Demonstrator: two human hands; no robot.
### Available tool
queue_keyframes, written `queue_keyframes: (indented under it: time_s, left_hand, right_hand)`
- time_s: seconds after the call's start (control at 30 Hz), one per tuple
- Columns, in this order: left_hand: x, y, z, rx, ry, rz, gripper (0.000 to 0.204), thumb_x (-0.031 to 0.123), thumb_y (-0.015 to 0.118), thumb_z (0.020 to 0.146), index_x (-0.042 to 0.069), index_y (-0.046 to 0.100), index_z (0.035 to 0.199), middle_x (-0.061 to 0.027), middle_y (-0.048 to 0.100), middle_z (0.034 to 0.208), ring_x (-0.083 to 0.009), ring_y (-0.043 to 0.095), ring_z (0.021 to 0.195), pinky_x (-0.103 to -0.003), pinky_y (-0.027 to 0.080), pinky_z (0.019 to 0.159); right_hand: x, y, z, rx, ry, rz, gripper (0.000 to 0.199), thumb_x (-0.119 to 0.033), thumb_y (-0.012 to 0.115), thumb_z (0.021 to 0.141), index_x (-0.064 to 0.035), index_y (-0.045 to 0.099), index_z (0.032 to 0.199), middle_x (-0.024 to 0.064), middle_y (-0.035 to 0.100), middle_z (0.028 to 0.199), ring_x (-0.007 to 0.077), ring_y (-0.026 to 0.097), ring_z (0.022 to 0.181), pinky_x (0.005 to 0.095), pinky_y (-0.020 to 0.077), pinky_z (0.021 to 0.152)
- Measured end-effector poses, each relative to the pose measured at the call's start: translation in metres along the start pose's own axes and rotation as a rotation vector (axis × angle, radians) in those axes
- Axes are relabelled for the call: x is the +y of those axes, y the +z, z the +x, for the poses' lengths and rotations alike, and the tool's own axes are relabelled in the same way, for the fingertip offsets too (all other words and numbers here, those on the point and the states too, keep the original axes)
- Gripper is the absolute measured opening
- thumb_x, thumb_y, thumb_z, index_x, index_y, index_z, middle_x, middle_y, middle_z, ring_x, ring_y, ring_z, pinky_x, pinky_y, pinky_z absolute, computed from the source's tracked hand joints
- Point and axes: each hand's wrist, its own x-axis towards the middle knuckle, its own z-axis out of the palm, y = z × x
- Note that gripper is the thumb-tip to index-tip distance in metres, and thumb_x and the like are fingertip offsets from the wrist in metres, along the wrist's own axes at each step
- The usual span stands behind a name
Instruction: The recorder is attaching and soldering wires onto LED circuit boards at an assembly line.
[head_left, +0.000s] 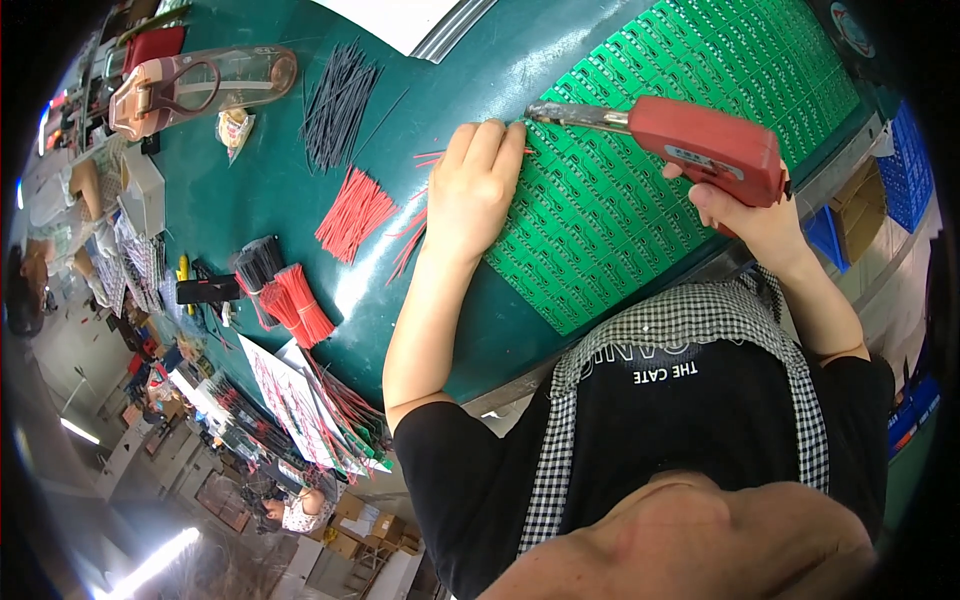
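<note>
A sheet of green circuit boards (pixel 610 210) lies on the table in front of me, many small boards joined in rows. At its left edge my left hand (pixel 475 185) is closed, fingers bent down, with thin red wire (pixel 428 158) poking out on both sides of it. Its fingertips hide the wire ends. My right hand (pixel 745 212) grips a red soldering gun (pixel 705 145) above the boards. The gun's metal nose points left, its tip close to my left fingertips; I cannot tell whether it touches anything. A few loose red wires (pixel 408 243) lie beside my left wrist.
Left of my hand are a pile of cut red wires (pixel 355 213), a pile of black wires (pixel 338 105) and tied bundles of red wire (pixel 297 307). A clear bottle (pixel 215 85) lies farther left. Blue crates (pixel 908 165) stand beyond the table's right edge.
</note>
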Motion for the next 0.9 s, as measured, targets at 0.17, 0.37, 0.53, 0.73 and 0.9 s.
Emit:
queue_keyframes:
  time_s: [0.17,0.37,0.53,0.73,0.9]
  left_hand:
    - [0.0,-0.001,0.0,-0.002,0.006,0.009,0.027,-0.001,0.059,0.063,0.003,0.061,0.09,-0.0068,0.055,0.083,-0.0211,0.055,0.073,-0.031,0.047,0.063]
    - [-0.001,0.001,0.001,0.006,-0.003,-0.014,0.027,-0.003,0.06,0.064,0.003,0.061,0.09,-0.0071,0.055,0.084,-0.0219,0.055,0.075,-0.031,0.047,0.064]
    - [-0.001,0.004,0.012,0.089,-0.039,-0.159,0.023,-0.004,0.061,0.065,0.003,0.061,0.087,-0.0074,0.056,0.083,-0.0229,0.055,0.074,-0.032,0.046,0.064]
    - [0.0,0.009,0.015,0.06,-0.009,-0.123,0.021,-0.003,0.061,0.066,0.002,0.061,0.087,-0.0075,0.056,0.082,-0.0232,0.055,0.074,-0.032,0.047,0.064]
    - [0.001,0.01,0.016,0.064,0.048,-0.043,0.02,0.004,0.059,0.066,0.001,0.059,0.086,-0.0067,0.053,0.081,-0.0204,0.053,0.074,-0.03,0.047,0.061]
  right_hand:
    - [-0.003,-0.002,0.001,0.004,0.006,-0.037,0.027,-0.013,0.069,0.076,-0.0036,0.061,0.1,0.001,0.065,0.09,0.0038,0.05,0.059,0.0184,0.0417,0.052]
    - [-0.001,-0.007,0.002,0.018,-0.038,-0.045,0.027,-0.015,0.068,0.077,-0.0039,0.061,0.1,-0.0001,0.065,0.09,0.0023,0.048,0.055,0.0167,0.0381,0.047]
    - [-0.007,-0.015,0.003,0.092,-0.087,-0.075,0.024,-0.015,0.067,0.077,-0.0038,0.062,0.097,-0.0003,0.065,0.089,0.0015,0.048,0.055,0.0156,0.0368,0.046]
    - [0.001,-0.011,0.003,0.044,-0.038,-0.075,0.022,-0.015,0.069,0.075,-0.0037,0.062,0.093,-0.0001,0.062,0.079,0.004,0.05,0.056,0.0183,0.0407,0.051]
    - [0.004,-0.013,0.003,0.035,-0.012,-0.082,0.021,-0.015,0.07,0.074,-0.0034,0.061,0.089,-0.001,0.059,0.073,0.0045,0.05,0.057,0.019,0.0411,0.052]
